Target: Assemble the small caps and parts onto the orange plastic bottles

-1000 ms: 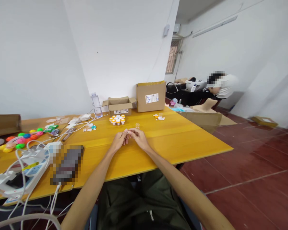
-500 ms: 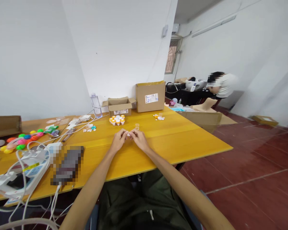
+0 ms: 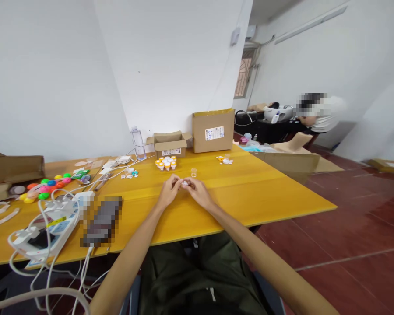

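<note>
My left hand (image 3: 170, 190) and my right hand (image 3: 198, 192) meet above the yellow table, both closed with fingertips pinched together. Between them is a small white piece (image 3: 184, 183), mostly covered by the fingers; its exact kind cannot be made out. Just beyond my right hand stands a small clear plastic cup (image 3: 193, 172). Farther back, a cluster of small white containers with orange-rimmed tops (image 3: 166, 163) stands close together. To the right of that cluster lie several small white and orange pieces (image 3: 224, 160).
At the back stand an open cardboard box (image 3: 169, 144) and a taller closed one (image 3: 213, 131), beside a water bottle (image 3: 138, 143). On the left are a phone (image 3: 103, 221), a power strip (image 3: 59, 229) with cables and colourful balls (image 3: 46, 188). A person (image 3: 325, 113) sits far right.
The view has turned a little left, so the scene sits farther right. My hands stay together around the small white piece, with fingers slightly shifted.
</note>
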`<state>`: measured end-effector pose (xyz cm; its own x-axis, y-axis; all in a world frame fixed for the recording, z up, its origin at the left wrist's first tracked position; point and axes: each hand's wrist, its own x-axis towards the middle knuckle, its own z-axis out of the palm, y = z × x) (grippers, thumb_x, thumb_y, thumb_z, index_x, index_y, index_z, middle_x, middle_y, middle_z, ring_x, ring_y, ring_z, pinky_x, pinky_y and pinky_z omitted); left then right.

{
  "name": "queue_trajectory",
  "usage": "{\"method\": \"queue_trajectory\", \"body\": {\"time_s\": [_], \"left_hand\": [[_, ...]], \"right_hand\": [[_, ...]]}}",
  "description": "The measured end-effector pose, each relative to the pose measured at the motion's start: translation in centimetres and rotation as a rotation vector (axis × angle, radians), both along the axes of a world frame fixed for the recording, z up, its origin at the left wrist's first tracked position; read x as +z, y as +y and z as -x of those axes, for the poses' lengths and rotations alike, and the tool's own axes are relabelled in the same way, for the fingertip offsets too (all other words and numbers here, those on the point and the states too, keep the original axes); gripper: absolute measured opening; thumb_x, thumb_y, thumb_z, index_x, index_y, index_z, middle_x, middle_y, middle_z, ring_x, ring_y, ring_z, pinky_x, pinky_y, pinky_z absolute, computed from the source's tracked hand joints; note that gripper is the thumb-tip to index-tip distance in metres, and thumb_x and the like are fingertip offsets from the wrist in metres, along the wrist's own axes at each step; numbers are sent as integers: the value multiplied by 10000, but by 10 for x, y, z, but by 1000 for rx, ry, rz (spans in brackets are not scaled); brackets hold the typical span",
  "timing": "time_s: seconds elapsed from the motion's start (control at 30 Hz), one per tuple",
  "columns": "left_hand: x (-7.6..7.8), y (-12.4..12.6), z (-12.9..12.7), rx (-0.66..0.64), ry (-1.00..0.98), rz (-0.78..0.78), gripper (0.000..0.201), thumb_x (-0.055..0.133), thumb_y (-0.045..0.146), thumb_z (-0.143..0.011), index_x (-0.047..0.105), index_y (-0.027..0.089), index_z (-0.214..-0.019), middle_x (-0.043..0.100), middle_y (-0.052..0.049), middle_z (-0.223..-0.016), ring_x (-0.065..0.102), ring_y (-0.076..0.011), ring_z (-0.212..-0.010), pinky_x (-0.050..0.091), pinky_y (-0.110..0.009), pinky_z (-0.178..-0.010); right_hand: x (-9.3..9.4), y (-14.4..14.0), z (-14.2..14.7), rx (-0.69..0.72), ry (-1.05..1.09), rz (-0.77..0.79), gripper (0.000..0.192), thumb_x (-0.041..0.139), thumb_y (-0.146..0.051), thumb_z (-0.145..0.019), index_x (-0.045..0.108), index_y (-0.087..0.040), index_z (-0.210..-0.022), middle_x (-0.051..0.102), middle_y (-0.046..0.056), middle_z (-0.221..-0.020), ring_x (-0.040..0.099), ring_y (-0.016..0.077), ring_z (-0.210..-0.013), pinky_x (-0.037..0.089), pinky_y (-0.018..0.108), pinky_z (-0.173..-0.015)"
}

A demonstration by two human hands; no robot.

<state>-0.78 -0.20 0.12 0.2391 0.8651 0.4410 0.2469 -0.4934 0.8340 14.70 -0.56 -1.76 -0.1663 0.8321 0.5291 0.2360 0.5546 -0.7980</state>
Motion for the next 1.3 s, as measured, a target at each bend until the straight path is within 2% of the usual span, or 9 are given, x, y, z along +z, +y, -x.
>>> {"method": "queue_trajectory", "body": {"time_s": [0.17,0.3,0.4,0.5,0.63,0.83,0.93,1.07,1.3], "left_hand": [[-6,4,0,58,96,-34,137,622,341,-840,603,205,-838,643,13,-748,589,-139,-702,456,-252,-654],[-11,9,2,97,102,-30,113,641,285,-820,620,207,-899,655,2,-801,603,-150,-757,479,-272,-711],[-14,13,3,120,88,-15,162,672,267,-791,617,207,-931,665,-15,-894,612,-161,-819,488,-292,-761],[-17,18,4,144,73,31,248,717,257,-747,607,206,-963,663,-35,-1008,617,-175,-887,493,-319,-820],[-21,23,4,142,70,121,399,786,253,-680,598,207,-1029,648,-53,-1101,620,-189,-927,492,-354,-885],[-18,34,-9,101,128,177,543,868,279,-576,615,208,-1051,658,-58,-1099,615,-214,-975,473,-379,-945],[-15,41,-21,94,188,158,485,872,273,-552,643,213,-976,681,-35,-1007,618,-210,-937,467,-377,-943],[-13,45,-30,23,246,89,265,813,282,-605,658,214,-809,683,-9,-858,607,-196,-846,487,-355,-864],[-13,43,-22,13,317,1,164,756,261,-639,644,196,-740,619,15,-759,562,-163,-764,478,-311,-774]], "right_hand": [[-3,4,-22,-200,37,-66,182,578,-368,-830,672,-227,-896,723,35,-857,648,213,-808,506,316,-745],[-8,12,-48,-402,-11,-128,194,588,-386,-816,691,-230,-868,710,64,-878,636,244,-879,503,368,-812],[-15,22,-64,-484,11,-54,193,624,-390,-770,687,-217,-831,700,67,-822,632,235,-786,514,363,-743],[-20,32,-70,-442,87,78,186,647,-390,-733,668,-213,-784,705,44,-765,639,214,-703,523,339,-679],[-21,42,-67,-365,128,173,133,679,-344,-675,639,-223,-714,718,26,-725,671,209,-698,547,336,-692],[-14,52,-58,-225,155,263,121,707,-295,-632,627,-227,-691,717,3,-681,697,200,-691,573,333,-708],[-13,54,-54,-140,160,253,141,714,-312,-647,640,-221,-725,738,11,-721,706,196,-707,581,335,-720],[-15,53,-51,-113,137,187,157,723,-342,-668,648,-219,-732,756,30,-775,714,205,-742,586,357,-747],[-17,51,-53,-100,66,156,193,722,-394,-696,663,-216,-741,744,31,-753,700,207,-723,579,358,-727]]}}
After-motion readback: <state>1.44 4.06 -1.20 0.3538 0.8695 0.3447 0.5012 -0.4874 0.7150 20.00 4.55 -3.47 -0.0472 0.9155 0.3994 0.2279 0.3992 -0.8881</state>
